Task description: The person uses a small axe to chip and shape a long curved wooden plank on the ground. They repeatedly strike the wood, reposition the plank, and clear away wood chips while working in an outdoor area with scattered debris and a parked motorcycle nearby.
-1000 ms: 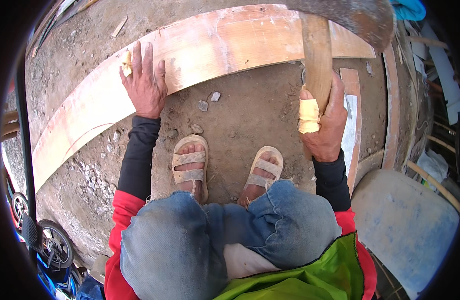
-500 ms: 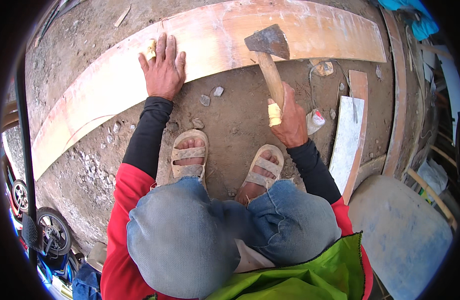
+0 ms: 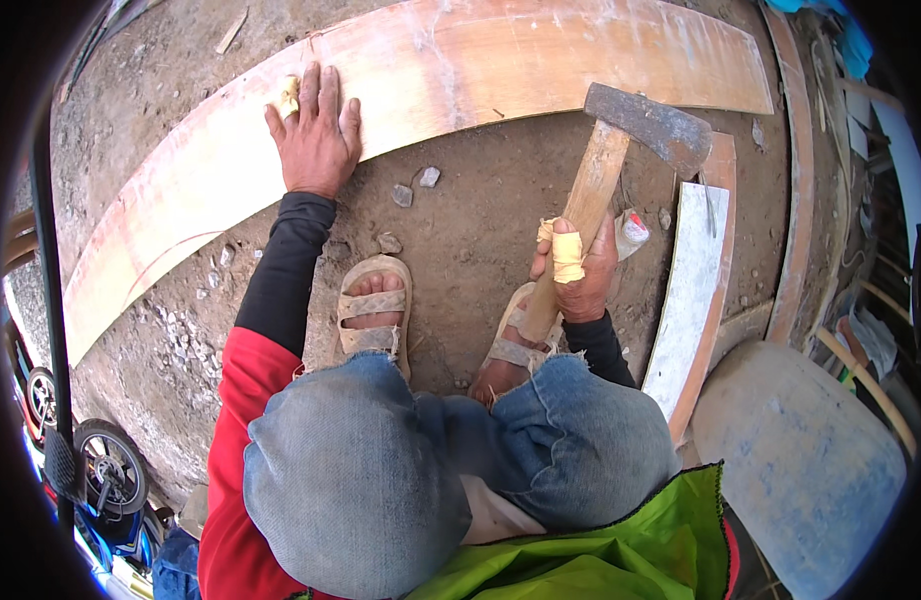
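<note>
My left hand (image 3: pixel 318 145) lies flat with fingers apart on a long plywood strip (image 3: pixel 521 62), near the strip's lower edge; yellow tape wraps one finger. The strip rests on the dirt ground and looks curved in this view. My right hand (image 3: pixel 587 268), with yellow tape on its fingers, is wrapped round the wooden handle of a hatchet (image 3: pixel 599 172). The dark metal head is uppermost, just off the strip's lower right edge, tilted to the right. The handle's butt end hangs over my right sandal (image 3: pixel 516 340).
Right of my right hand lie a white narrow board (image 3: pixel 689 270) and brown wood strips (image 3: pixel 793 180). A crumpled white container (image 3: pixel 631 232) is by the hatchet. Small stones (image 3: pixel 403 195) dot the ground. A stained, pale flat seat (image 3: pixel 801 450) stands lower right; a motorbike wheel (image 3: pixel 111 465) shows lower left.
The hatchet has come off the plywood, moving right and toward me, and its head has turned. My left hand has stayed flat on the strip, with only a slight shift left.
</note>
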{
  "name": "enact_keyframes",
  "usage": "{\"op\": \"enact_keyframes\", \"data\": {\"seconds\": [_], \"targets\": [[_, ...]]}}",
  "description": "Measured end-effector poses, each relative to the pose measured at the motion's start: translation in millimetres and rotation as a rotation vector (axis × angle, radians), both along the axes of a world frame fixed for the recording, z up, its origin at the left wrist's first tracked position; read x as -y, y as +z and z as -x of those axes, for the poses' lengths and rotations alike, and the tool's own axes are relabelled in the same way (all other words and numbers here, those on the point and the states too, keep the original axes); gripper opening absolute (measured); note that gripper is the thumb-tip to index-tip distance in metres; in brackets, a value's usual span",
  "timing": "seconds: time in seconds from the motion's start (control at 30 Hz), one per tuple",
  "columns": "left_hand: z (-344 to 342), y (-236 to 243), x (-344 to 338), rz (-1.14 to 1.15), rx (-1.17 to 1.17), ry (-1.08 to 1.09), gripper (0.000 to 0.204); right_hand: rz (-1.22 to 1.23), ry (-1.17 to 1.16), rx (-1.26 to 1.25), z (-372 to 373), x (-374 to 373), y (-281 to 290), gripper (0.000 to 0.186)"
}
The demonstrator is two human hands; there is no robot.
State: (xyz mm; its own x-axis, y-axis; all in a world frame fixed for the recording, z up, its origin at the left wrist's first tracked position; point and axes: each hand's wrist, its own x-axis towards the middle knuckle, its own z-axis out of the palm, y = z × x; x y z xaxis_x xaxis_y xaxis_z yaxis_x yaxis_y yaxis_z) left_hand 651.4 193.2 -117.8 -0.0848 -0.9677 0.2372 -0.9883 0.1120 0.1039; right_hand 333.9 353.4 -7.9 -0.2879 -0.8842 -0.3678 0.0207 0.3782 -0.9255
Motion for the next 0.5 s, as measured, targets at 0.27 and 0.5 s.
{"op": "enact_keyframes", "data": {"seconds": [0.27, 0.5], "targets": [[0, -2, 1, 0.045, 0.001, -0.01, 0.06, -0.158, -0.118, 0.574, -16, -11, -24, 0.04], [-2, -5, 1, 0.072, -0.004, -0.024, 0.059, -0.087, -0.105, 0.614, -13, -10, -21, 0.038]]}}
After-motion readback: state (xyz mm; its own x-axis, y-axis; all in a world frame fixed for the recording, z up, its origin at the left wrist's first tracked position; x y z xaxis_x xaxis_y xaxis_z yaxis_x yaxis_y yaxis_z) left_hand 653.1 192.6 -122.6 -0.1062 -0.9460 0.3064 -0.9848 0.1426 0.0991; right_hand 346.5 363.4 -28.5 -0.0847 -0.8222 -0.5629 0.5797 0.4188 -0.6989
